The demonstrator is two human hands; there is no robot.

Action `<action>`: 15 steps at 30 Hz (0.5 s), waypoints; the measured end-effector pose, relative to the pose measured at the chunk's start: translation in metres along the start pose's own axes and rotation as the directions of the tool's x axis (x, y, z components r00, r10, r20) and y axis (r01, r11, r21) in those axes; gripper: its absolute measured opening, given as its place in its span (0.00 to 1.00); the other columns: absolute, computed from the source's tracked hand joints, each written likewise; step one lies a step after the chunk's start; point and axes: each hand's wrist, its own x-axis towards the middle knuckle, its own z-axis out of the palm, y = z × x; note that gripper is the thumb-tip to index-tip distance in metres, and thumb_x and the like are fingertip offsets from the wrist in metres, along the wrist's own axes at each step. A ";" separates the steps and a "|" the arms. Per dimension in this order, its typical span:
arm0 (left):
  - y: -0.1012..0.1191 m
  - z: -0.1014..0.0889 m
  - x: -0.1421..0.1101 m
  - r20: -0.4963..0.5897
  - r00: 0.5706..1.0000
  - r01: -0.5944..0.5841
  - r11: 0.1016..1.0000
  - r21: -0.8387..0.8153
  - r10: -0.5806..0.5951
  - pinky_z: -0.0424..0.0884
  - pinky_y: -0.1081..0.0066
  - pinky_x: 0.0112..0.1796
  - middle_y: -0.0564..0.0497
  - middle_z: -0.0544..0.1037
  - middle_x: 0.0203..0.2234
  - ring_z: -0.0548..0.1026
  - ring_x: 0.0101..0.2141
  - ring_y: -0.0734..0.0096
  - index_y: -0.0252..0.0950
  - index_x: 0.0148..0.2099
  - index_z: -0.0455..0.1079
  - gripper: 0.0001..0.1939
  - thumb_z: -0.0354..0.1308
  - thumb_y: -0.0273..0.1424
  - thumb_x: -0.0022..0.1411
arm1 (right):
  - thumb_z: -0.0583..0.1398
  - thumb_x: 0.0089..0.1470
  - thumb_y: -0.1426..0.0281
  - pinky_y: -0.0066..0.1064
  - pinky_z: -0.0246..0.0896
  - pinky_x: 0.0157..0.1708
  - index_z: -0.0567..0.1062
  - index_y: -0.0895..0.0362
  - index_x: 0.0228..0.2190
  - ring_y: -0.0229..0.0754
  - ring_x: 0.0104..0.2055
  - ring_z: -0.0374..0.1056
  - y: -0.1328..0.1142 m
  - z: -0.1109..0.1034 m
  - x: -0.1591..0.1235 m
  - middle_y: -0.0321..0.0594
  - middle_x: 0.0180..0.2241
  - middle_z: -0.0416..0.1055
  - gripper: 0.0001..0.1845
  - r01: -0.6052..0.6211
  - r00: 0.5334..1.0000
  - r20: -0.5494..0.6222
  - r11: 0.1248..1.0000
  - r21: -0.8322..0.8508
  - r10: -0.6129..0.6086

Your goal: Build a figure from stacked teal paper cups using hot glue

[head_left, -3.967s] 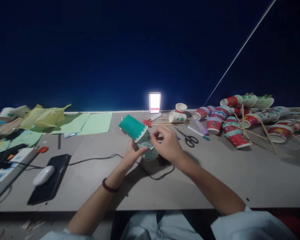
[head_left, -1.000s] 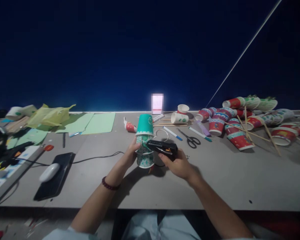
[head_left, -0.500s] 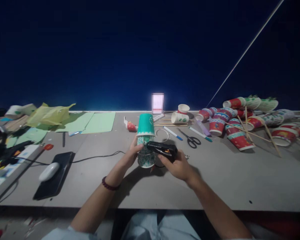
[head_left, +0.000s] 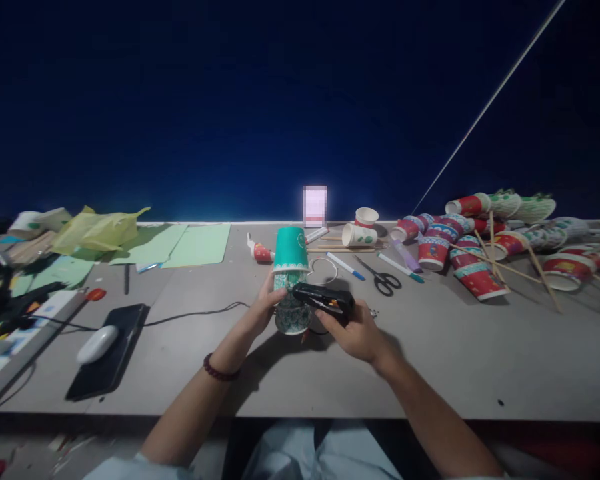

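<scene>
Upside-down paper cups form a stack in front of me: a plain teal cup (head_left: 291,248) on top and green-and-white patterned cups (head_left: 293,321) below it. My left hand (head_left: 266,303) grips the stack from its left side, thumb across the front and the other fingers hidden behind. In my right hand (head_left: 357,331) is a black stapler (head_left: 329,300), its nose against the patterned cup just beneath the teal one, close to my left thumb. Whether the stapler's jaws are pressed together on the cup wall I cannot tell.
Scissors (head_left: 383,277) and markers (head_left: 345,266) lie behind my right hand. Joined red and patterned cups (head_left: 475,267) with wooden sticks fill the right rear. At left are a phone (head_left: 111,360) under a white case, a power strip (head_left: 40,333), green paper (head_left: 200,245) and a yellow bag (head_left: 97,230).
Almost nothing differs. Both hands, the cups and the stapler hold the same position, apart from a very slight shift of the view.
</scene>
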 end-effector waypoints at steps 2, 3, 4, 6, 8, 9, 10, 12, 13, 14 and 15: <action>-0.001 -0.001 0.000 0.003 1.000 -0.008 1.000 0.003 0.008 0.68 0.63 0.47 0.47 0.76 0.46 0.72 0.48 0.54 0.39 0.59 0.63 0.37 0.66 0.44 0.48 | 0.60 0.54 0.66 0.30 0.67 0.30 0.78 0.59 0.30 0.41 0.28 0.70 0.001 0.000 0.000 0.40 0.26 0.76 0.11 0.001 1.000 0.002 1.000 0.007 -0.001; -0.001 -0.001 0.000 0.004 1.000 -0.011 1.000 0.002 0.011 0.68 0.63 0.47 0.47 0.76 0.46 0.72 0.48 0.54 0.39 0.59 0.63 0.37 0.66 0.44 0.48 | 0.60 0.55 0.66 0.30 0.67 0.30 0.78 0.60 0.30 0.41 0.28 0.70 0.001 0.001 0.000 0.40 0.26 0.76 0.11 -0.001 1.000 0.001 1.000 0.010 0.001; -0.002 -0.001 0.001 0.006 1.000 -0.012 1.000 0.002 0.012 0.68 0.63 0.47 0.47 0.76 0.46 0.72 0.48 0.55 0.39 0.59 0.63 0.38 0.66 0.44 0.47 | 0.60 0.55 0.66 0.30 0.67 0.30 0.78 0.60 0.30 0.41 0.28 0.70 0.002 0.001 0.000 0.40 0.26 0.76 0.11 -0.004 1.000 0.000 1.000 0.013 0.004; -0.002 -0.001 0.001 0.010 1.000 -0.016 1.000 0.004 0.015 0.68 0.63 0.46 0.47 0.76 0.46 0.72 0.47 0.55 0.39 0.59 0.63 0.38 0.66 0.44 0.47 | 0.60 0.55 0.66 0.30 0.67 0.30 0.78 0.60 0.30 0.41 0.28 0.71 0.002 0.001 -0.001 0.40 0.26 0.76 0.11 -0.008 1.000 0.000 1.000 0.012 0.008; -0.002 -0.001 0.001 0.013 1.000 -0.029 1.000 0.009 0.029 0.68 0.62 0.46 0.46 0.75 0.46 0.72 0.47 0.55 0.39 0.59 0.63 0.38 0.66 0.44 0.47 | 0.60 0.55 0.66 0.30 0.67 0.29 0.78 0.60 0.30 0.41 0.27 0.71 0.001 0.000 0.000 0.40 0.26 0.76 0.11 -0.003 1.000 -0.003 1.000 0.002 0.003; -0.002 -0.001 0.001 0.014 0.999 -0.038 0.999 0.013 0.038 0.68 0.62 0.47 0.46 0.75 0.45 0.72 0.47 0.55 0.39 0.59 0.63 0.38 0.66 0.44 0.47 | 0.60 0.54 0.66 0.29 0.67 0.29 0.78 0.60 0.30 0.41 0.27 0.71 0.000 0.000 0.000 0.40 0.26 0.76 0.11 0.001 1.000 -0.007 1.000 -0.006 -0.001; -0.002 -0.001 0.001 0.016 0.999 -0.046 0.999 0.015 0.046 0.68 0.62 0.47 0.46 0.75 0.45 0.72 0.47 0.54 0.38 0.59 0.63 0.38 0.66 0.44 0.48 | 0.60 0.54 0.66 0.29 0.67 0.28 0.78 0.59 0.30 0.41 0.27 0.71 -0.001 0.000 0.000 0.40 0.25 0.76 0.10 0.006 1.000 -0.009 1.000 -0.015 -0.006; -0.002 -0.001 0.001 0.021 0.999 -0.050 0.999 0.019 0.049 0.68 0.61 0.47 0.46 0.75 0.44 0.71 0.48 0.54 0.38 0.59 0.63 0.37 0.66 0.44 0.48 | 0.59 0.55 0.66 0.29 0.67 0.28 0.78 0.59 0.29 0.40 0.26 0.71 -0.002 -0.001 0.001 0.39 0.24 0.76 0.10 0.017 1.000 -0.015 1.000 -0.025 -0.018; -0.001 0.000 0.001 0.023 0.999 -0.046 0.999 0.020 0.046 0.68 0.61 0.47 0.46 0.75 0.44 0.71 0.47 0.54 0.38 0.59 0.63 0.37 0.66 0.44 0.48 | 0.59 0.55 0.66 0.29 0.67 0.28 0.78 0.59 0.29 0.40 0.27 0.71 -0.003 -0.001 0.001 0.39 0.24 0.76 0.10 0.022 1.000 -0.017 0.999 -0.027 -0.023; -0.001 0.000 0.001 0.024 0.999 -0.042 0.999 0.021 0.041 0.68 0.62 0.47 0.46 0.75 0.44 0.72 0.47 0.55 0.38 0.59 0.63 0.37 0.66 0.44 0.48 | 0.59 0.55 0.66 0.29 0.68 0.28 0.78 0.59 0.29 0.41 0.27 0.71 -0.003 -0.001 0.001 0.39 0.25 0.76 0.10 0.025 1.000 -0.019 0.999 -0.028 -0.025; -0.001 0.000 0.001 0.025 0.999 -0.037 0.999 0.021 0.037 0.68 0.62 0.47 0.46 0.75 0.43 0.72 0.47 0.55 0.38 0.58 0.63 0.36 0.66 0.44 0.48 | 0.59 0.55 0.66 0.29 0.68 0.29 0.79 0.59 0.29 0.41 0.27 0.71 -0.003 -0.001 0.001 0.39 0.25 0.76 0.10 0.026 0.999 -0.018 0.999 -0.028 -0.026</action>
